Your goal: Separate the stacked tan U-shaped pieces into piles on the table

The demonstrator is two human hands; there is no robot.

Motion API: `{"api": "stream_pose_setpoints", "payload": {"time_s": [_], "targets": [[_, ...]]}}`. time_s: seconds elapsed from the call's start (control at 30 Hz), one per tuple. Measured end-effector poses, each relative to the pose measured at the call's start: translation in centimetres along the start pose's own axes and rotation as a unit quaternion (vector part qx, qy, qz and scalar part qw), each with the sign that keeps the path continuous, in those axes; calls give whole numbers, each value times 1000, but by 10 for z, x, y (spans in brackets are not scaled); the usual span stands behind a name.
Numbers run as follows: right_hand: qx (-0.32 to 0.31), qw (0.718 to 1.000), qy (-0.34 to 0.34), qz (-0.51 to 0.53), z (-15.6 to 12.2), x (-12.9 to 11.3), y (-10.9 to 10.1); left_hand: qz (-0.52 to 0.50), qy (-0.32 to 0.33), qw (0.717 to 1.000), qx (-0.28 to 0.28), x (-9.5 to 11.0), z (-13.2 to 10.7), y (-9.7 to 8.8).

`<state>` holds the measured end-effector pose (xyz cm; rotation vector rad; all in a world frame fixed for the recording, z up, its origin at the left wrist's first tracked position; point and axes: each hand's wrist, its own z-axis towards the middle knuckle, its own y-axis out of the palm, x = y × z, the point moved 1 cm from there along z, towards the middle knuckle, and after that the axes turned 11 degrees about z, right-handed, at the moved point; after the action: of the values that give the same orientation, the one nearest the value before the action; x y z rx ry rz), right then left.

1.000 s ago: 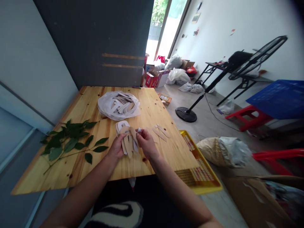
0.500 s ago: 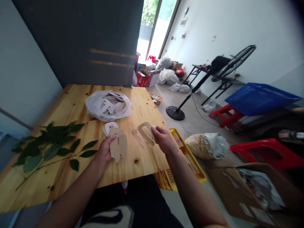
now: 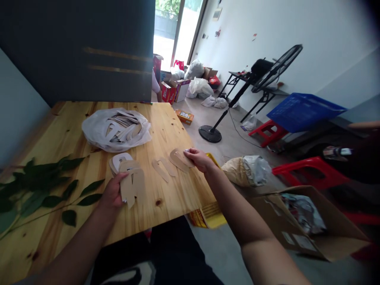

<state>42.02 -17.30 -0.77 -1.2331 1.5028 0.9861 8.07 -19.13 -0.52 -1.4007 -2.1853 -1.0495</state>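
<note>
loose cutouts (image 3: 169,167) on table (image 3: 169,202), right of bag (image 3: 95,130) and branch (image 3: 51,201)

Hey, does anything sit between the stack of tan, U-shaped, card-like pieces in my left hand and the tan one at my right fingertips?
Yes: a thin, flat, tan U-shaped piece lies between them on the pale wooden table. Nothing visible stands up in the gap.

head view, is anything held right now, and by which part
The left grip holds a stack by its left edge. The right grip holds one U-shaped piece by its right side.
</note>
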Motion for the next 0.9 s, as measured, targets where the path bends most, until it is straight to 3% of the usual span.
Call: {"api": "stream_pose_setpoints", "payload": {"time_s": [0.23,0.47,0.67,0.77,0.9], "targets": [[50,983,-45,-169,24,12,4,-2,-29,1000,-1,1,1,0],[86,939,-93,-319,15,11,13,-10,-37,999,-8,-1,4,-3],[124,881,-120,-441,0,7,20,-27,-31,999,-29,-1,0,1],[135,908,-172,-357,-23,5,44,-38,-23,999,-27,-2,-1,2],[9,967,-189,-173,-61,14,106,-52,3,998,-33,-5,0,2]]}}
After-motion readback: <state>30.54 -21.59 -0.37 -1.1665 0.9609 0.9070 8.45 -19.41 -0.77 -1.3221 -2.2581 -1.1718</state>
